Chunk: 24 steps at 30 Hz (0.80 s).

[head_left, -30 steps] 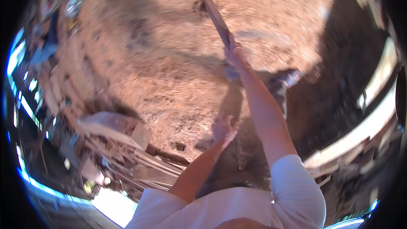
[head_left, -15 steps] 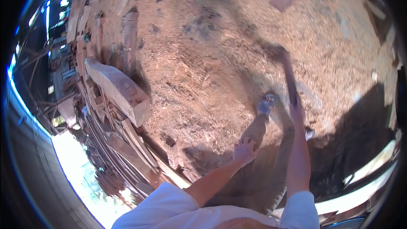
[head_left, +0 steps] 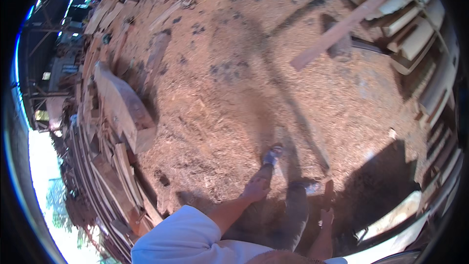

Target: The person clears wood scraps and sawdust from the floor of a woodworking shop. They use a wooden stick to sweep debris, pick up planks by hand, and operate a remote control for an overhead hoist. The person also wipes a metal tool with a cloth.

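The right hand (head_left: 326, 216) is wrapped round a brown wooden handle (head_left: 329, 191), which juts forward beside the right leg (head_left: 296, 208) — over ground (head_left: 195, 151) strewn with shavings. The left hand (head_left: 256, 189) rests on the left leg (head_left: 266, 170) — whether its fingers are spread or curled, I cannot tell.

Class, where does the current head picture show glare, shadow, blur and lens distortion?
In the head view: glare whites out the opening at lower left; a dark shadow lies beside the right hand; the sawdust-covered ground looks smeared near the middle; the fisheye bows the long planks near the left rim.
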Motion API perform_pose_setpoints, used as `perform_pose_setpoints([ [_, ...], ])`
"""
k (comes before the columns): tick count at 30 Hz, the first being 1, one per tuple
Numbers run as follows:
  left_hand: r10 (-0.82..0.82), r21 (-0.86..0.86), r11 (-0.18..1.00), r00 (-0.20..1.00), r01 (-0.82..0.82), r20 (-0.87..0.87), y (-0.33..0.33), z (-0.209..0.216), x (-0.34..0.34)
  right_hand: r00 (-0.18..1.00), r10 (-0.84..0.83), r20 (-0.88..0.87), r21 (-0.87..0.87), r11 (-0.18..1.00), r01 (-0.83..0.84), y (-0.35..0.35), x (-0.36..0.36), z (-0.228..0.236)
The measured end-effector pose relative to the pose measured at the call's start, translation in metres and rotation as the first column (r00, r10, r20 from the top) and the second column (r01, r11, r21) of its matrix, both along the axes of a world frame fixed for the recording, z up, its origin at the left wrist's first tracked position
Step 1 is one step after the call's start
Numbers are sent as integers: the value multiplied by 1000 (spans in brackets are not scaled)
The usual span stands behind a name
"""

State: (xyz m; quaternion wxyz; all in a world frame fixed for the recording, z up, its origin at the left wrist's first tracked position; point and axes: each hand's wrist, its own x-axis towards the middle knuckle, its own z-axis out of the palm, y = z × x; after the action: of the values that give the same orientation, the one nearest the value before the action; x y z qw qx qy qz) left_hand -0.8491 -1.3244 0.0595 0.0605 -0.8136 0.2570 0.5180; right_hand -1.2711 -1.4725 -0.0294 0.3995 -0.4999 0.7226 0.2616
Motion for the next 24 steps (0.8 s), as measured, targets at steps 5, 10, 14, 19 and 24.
perform_pose_setpoints([
  [5,90,-222,971,996,-88,1,0,0,-27,998,-34,52,-52,998,36,23,-62,72],
  [10,378,-263,834,849,-485,-369,-50,55,-31,970,-230,85,73,972,224,10,-90,134],
  [14,400,-182,873,878,-452,-263,-58,67,-47,964,-265,18,231,939,254,-14,-113,164],
  [19,355,-148,909,909,-391,-219,-82,66,-49,988,-155,-20,268,951,154,-61,-104,194],
  [24,346,-258,886,919,-386,-187,-165,83,-3,979,-203,10,188,962,198,-139,-66,240],
])
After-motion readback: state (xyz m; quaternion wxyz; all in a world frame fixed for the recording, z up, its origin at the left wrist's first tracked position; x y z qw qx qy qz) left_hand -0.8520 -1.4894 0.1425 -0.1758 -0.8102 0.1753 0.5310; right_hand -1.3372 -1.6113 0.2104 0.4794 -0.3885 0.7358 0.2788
